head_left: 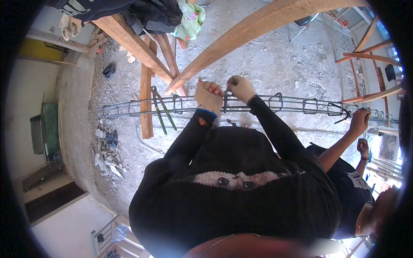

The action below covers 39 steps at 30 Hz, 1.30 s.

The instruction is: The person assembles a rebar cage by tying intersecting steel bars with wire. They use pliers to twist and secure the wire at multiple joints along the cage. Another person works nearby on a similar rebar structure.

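A long rebar cage [185,104], with thin steel bars joined by square stirrups, runs across in front of me. My left hand [209,95], in a pale glove with bare fingertips, lies over the cage. Its fingers are curled beside a stirrup [225,103], the thumb pointing up. Just right of that stirrup, my gloved right hand [241,88] is closed with bent fingers at the upper bars. What either hand pinches is hidden. Pincers with green handles [161,112] hang across the cage to the left, their jaws up by a wooden post.
Wooden beams [232,36] slant beyond the cage, and a wooden post [146,99] crosses under it. At the right, a co-worker's hand [360,118] touches the cage near a dark tie. Rubble [107,150] lies at the left; clothing [150,17] hangs on the beams.
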Available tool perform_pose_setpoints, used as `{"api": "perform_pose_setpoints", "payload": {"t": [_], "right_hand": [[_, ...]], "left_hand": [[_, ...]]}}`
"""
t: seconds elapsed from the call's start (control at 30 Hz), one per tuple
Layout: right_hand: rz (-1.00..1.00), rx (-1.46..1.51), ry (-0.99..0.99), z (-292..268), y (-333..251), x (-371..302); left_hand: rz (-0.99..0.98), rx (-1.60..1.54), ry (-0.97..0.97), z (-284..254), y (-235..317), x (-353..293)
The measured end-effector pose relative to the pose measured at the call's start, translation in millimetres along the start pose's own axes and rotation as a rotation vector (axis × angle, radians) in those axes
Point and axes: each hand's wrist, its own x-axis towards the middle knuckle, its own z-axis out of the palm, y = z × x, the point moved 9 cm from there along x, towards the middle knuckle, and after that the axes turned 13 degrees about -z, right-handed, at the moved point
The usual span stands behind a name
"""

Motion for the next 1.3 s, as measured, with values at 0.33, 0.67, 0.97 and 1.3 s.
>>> {"api": "perform_pose_setpoints", "payload": {"t": [0.33, 0.67, 0.97, 1.3], "right_hand": [[-0.113, 0.117, 0.029, -16, -16, -6], [-0.24, 0.154, 0.068, -17, -31, -23], [-0.455, 0.049, 0.03, -26, -62, -44], [-0.077, 0.38, -0.132, -22, -26, -16]], "left_hand": [[0.306, 1.035, -0.18, 43, 12, 18], [0.817, 1.937, -0.398, 128, 14, -13], [0.561, 2.003, -0.122, 128, 11, 13], [0.522, 1.969, -0.114, 121, 4, 38]]}}
